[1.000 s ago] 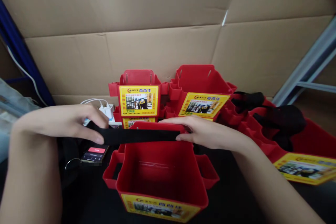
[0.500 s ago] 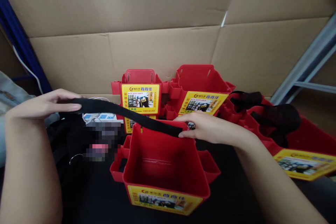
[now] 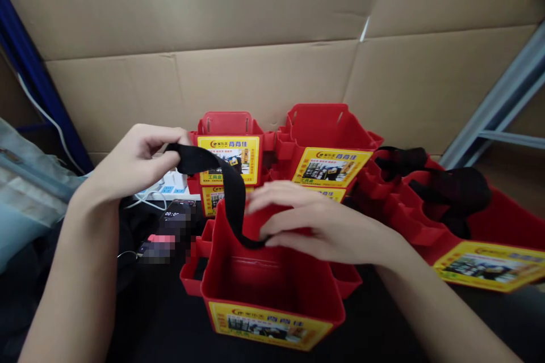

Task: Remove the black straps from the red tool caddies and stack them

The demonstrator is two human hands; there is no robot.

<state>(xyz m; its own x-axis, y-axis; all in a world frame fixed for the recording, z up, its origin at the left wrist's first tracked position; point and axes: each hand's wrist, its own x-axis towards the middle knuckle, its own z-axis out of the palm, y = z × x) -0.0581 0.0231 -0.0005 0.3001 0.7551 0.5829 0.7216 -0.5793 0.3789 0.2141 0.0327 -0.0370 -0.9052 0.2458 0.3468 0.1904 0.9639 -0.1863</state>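
Observation:
A black strap [image 3: 233, 193] hangs in a curve between my two hands. My left hand [image 3: 149, 153] pinches it between thumb and fingers, above and left of the front red tool box [image 3: 272, 312]. At the box's back wall, my right hand [image 3: 298, 218] has its thumb and fingertips closed at the strap's lower bend; the fingers are slightly blurred. The front box stands upright and open at the top, with side pockets and a yellow picture label [image 3: 268, 326] on its front.
Behind stand stacked red boxes [image 3: 225, 125] and another red box [image 3: 323, 130]. More boxes at right hold rolled black straps [image 3: 464, 193]. A phone [image 3: 172, 221] and a white power strip [image 3: 170, 187] lie at left. Cardboard [image 3: 264, 85] forms the back wall.
My left hand has moved right, so the strap now sags into a loop. My right hand has shifted left and down along the box's back wall.

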